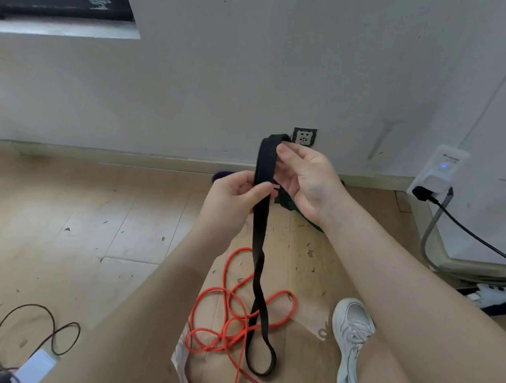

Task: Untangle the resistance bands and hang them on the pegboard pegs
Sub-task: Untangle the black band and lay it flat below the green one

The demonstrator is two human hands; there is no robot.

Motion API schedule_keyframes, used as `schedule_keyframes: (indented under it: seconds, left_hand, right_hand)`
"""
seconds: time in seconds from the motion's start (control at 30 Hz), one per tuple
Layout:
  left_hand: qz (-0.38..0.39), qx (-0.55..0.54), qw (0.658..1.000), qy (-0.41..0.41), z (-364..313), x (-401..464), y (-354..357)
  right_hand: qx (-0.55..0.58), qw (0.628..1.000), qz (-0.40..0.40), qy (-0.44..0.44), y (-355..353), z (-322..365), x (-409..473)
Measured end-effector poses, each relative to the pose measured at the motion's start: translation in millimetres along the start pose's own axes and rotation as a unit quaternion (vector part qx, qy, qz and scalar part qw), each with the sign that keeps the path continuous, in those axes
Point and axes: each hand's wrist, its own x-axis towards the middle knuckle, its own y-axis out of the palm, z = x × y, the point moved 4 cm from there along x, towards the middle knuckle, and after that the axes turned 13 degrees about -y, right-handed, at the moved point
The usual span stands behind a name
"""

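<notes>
Hanging from both hands, a black resistance band [257, 250] runs as a flat loop from in front of the far wall down to the wooden floor [84, 216], with a twist partway along. The left hand [234, 195] pinches both strands together between thumb and fingers. The right hand [307, 176], just right of it and a little higher, has the top bend of the band draped over its fingertips, fingers half curled and palm open toward the camera. The band's lower loop rests on the floor, crossing a tangled orange band [224, 320] of thin cord that sprawls between the forearms. A green band [288, 204] lies on the floor mostly hidden behind the right hand and wrist, and a purple band [222, 175] peeks out beyond the left hand at the baseboard; their shapes cannot be made out. A white sneaker [352, 333] stands near right. A wall socket [304, 137] sits behind the band's top.
</notes>
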Motion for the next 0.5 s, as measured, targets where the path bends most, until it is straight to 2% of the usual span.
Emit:
schedule_keyframes:
  seconds: [0.1, 0.2, 0.37, 0.43, 0.5]
  left_hand:
    - [-0.037, -0.107, 0.993, -0.029, -5, 1, -9]
    - [-0.061, -0.175, 0.980, -0.067, -7, 3, -17]
    - [-0.124, -0.242, 0.957, -0.101, -4, 11, -31]
    - [-0.144, -0.298, 0.937, -0.113, -2, 14, -34]
    - [-0.138, -0.336, 0.924, -0.117, -3, 16, -31]
  right_hand:
    - [-0.132, 0.985, 0.111, 0.018, 1, -16, -12]
    - [-0.251, 0.943, 0.217, 0.031, -1, -30, -26]
    - [-0.503, 0.821, 0.267, -0.047, -7, -37, -32]
    - [-0.505, 0.820, 0.259, -0.072, -5, -34, -31]
    - [-0.472, 0.844, 0.238, -0.092, -1, -28, -30]
